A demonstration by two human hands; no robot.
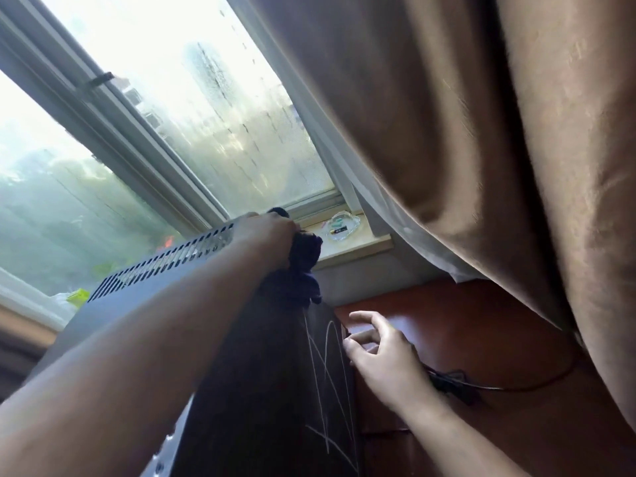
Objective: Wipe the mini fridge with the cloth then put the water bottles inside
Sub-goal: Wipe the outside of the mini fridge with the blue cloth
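The mini fridge [268, 383] is a dark box with a vented back edge and pale scratch marks on its side; it fills the lower left of the head view, seen at a tilt. My left hand [266, 235] reaches across its top to the far corner and is closed on a dark cloth [303, 266], which hangs bunched over that corner. My right hand [378, 349] is open, fingers spread, touching the fridge's right side edge near the wooden surface. No water bottles are in view.
A reddish wooden top [481, 325] lies right of the fridge with a black cable [481, 387] across it. Brown curtains [499, 132] and a white sheer hang over it. A glass dish with batteries [342, 227] sits on the windowsill below the window [172, 115].
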